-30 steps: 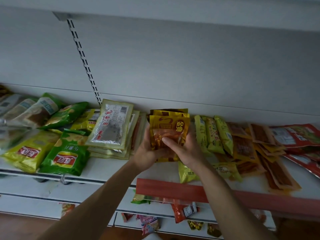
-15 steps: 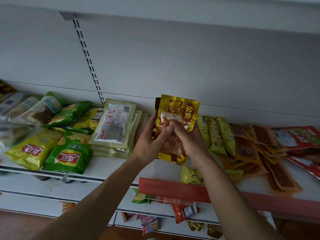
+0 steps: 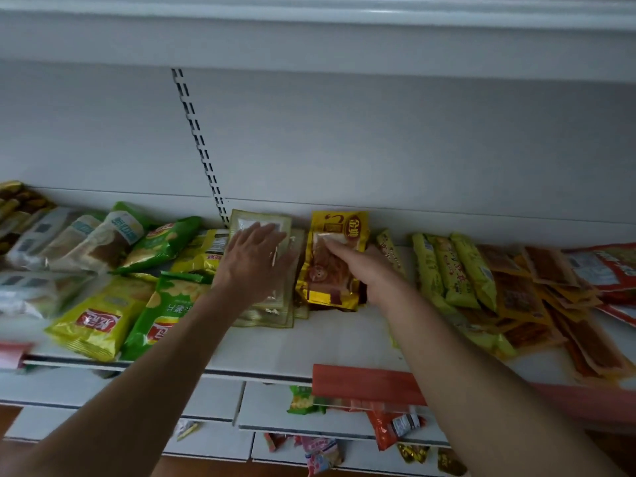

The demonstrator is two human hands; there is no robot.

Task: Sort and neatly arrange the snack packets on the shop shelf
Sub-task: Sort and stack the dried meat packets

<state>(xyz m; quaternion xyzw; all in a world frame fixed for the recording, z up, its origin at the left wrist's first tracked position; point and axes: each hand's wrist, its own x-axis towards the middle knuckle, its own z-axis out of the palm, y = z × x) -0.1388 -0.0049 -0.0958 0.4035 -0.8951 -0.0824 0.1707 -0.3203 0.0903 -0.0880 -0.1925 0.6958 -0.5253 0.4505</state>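
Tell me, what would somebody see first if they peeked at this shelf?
Probably the two bare arms reaching in: the left hand lies flat on a stack of pale see-through packets at the middle, and the right hand rests on a shiny gold foil packet beside it. Next, the bright green and yellow crisp bags at the front left.

You have glossy foil-look plastic under your right hand (image 3: 370,270): the gold packet (image 3: 335,259) shines and crinkles at its edges. Under your left hand (image 3: 256,261) the pale packets (image 3: 272,304) have a clear, slick film front. At near left, the green and yellow chip bags (image 3: 137,315) are smooth, shiny plastic. The shelf (image 3: 337,342) looks like painted white metal, matt and smooth, and its back panel (image 3: 378,142) likewise. The red strip (image 3: 364,383) on the front edge looks like matt plastic.
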